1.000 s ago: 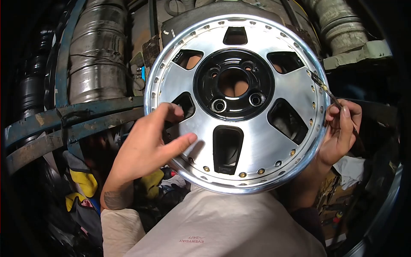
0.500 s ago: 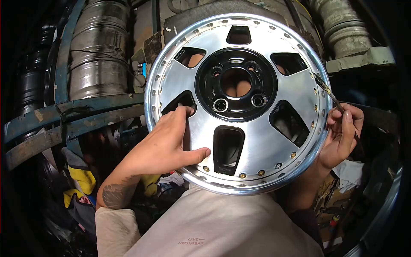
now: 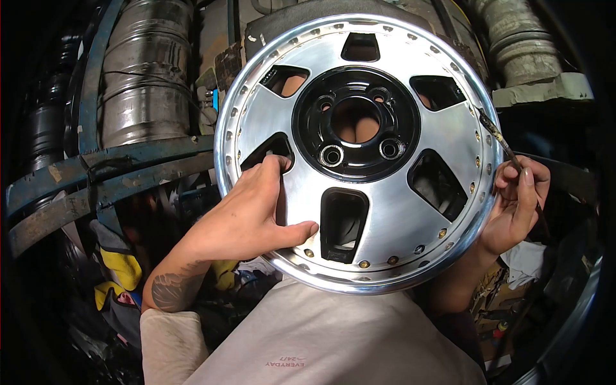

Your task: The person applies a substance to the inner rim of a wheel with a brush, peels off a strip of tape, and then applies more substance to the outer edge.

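A polished alloy wheel rim (image 3: 256,133) with a glossy black center (image 3: 405,115) fills the middle of the view, its face tilted up towards me. My left hand (image 3: 247,215) grips a spoke at the lower left, fingers hooked into a window and thumb lying on the bright face. At the right edge, my right hand (image 3: 518,205) pinches a thin dark paintbrush (image 3: 504,144). Its dark tip is at the inside of the outer lip, by the row of small bolt holes. Gold bolt heads (image 3: 364,264) show along the lower edge.
More wheel barrels (image 3: 147,77) are stacked at the left behind a worn blue metal frame (image 3: 147,154), and another barrel (image 3: 518,38) stands at the upper right. Yellow and grey cloths (image 3: 122,269) hang at the lower left. A white cloth (image 3: 523,260) lies below my right hand.
The wheel rim appears slightly larger and has shifted a little in view. The paintbrush and my right hand have moved slightly right; my left hand keeps its grip.
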Demonstrator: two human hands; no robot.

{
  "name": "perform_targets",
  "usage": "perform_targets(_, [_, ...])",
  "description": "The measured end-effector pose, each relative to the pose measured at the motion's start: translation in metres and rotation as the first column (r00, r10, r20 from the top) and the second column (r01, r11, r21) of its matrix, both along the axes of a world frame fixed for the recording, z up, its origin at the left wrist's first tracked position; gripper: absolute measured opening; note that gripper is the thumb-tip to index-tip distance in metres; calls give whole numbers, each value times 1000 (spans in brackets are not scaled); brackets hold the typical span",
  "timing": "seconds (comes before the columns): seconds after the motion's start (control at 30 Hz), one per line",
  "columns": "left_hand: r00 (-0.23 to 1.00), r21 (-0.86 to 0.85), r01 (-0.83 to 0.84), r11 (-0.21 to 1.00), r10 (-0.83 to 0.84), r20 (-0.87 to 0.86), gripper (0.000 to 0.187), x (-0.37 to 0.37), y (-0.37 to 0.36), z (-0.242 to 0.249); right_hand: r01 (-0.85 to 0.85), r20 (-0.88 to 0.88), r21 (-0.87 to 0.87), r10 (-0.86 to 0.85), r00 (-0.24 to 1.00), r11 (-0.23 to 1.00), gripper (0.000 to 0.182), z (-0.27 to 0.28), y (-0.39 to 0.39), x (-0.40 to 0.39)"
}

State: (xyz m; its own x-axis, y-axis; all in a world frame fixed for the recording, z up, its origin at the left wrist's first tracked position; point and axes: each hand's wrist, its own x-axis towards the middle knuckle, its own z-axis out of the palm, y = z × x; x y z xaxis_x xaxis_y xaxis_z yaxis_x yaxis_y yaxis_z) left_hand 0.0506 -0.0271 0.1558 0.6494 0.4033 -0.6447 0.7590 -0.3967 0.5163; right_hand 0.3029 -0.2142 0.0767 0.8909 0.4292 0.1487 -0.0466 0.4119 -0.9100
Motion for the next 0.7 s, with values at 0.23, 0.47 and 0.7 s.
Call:
perform_targets(0.23, [999, 10, -5, 1000, 5, 45, 77, -2, -1, -1, -17, 14, -16, 17, 1000, 1000, 17, 1, 0, 0])
perform_targets(0.47, [1000, 2, -7, 1000, 7, 16, 79, -2, -1, -1, -37, 15, -16, 37, 999, 999, 17, 2, 1, 0])
perform_targets(0.7, [999, 35, 5, 999, -7, 54, 80, -5, -2, -5, -28, 9, -12, 28, 1000, 1000, 16, 2, 0, 0])
